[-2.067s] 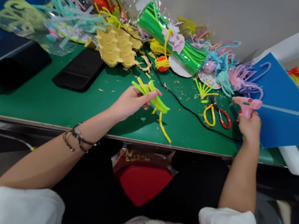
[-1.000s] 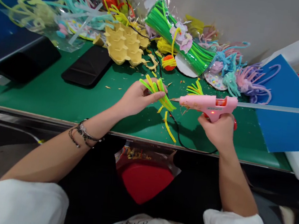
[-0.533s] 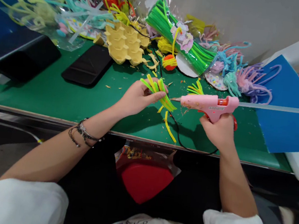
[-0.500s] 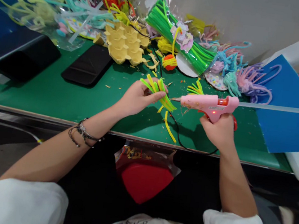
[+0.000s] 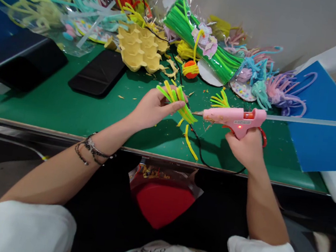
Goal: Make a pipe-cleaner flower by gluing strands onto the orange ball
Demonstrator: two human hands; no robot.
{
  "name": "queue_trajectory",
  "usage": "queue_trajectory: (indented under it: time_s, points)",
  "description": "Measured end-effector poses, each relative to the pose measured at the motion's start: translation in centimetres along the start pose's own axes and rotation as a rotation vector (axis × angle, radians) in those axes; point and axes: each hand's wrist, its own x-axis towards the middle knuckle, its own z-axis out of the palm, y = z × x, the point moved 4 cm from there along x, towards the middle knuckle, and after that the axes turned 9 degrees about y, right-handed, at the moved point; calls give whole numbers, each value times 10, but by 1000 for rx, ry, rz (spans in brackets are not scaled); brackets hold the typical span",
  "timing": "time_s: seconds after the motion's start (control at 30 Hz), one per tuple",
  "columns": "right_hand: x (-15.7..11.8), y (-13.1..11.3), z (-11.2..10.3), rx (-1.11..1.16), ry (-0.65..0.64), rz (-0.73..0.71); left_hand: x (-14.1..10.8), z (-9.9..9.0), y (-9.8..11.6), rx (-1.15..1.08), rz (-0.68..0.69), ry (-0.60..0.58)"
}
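Between the fingers and thumb of my left hand [image 5: 154, 108] is a small bunch of yellow and green pipe cleaners [image 5: 185, 111], fanned at both ends. My right hand [image 5: 246, 146] grips the handle of a pink glue gun [image 5: 233, 117], its lamp lit orange. The metal nozzle points left, close to the lower end of the bunch; whether they touch I cannot tell. A long clear glue stick [image 5: 312, 121] sticks out of the gun's back. Behind the gun lies another yellow and green bunch [image 5: 220, 99]. One loose yellow piece [image 5: 190, 143] rests below the nozzle.
A black phone [image 5: 99, 72], a black box [image 5: 23, 59] and a yellow egg carton [image 5: 141, 47] stand left. Bagged green pipe cleaners [image 5: 203, 40] lie at the back, a blue board [image 5: 327, 125] at right. A black cord [image 5: 201, 152] loops near the table's front edge [image 5: 164, 157].
The glue gun has shifted very slightly left with its glue stick. My left hand and the bunch have also moved a little to the left.
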Motion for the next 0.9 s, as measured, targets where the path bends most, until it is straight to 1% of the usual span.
queue_trajectory:
  time_s: [0.33,0.53,0.73,0.83,0.9]
  points:
    - [-2,5,-2,-26,-21,-26,0,-4,2,47,-13,18]
    - [-1,8,-5,-57,-35,-32,1,-4,3,18,-6,37]
    - [-2,11,-7,-22,-55,-53,1,-4,2,8,-10,57]
    - [-2,17,-13,-48,-43,1,2,-5,1,5,-23,66]
    - [0,26,-21,-51,-14,86,2,-6,0,3,-31,64]
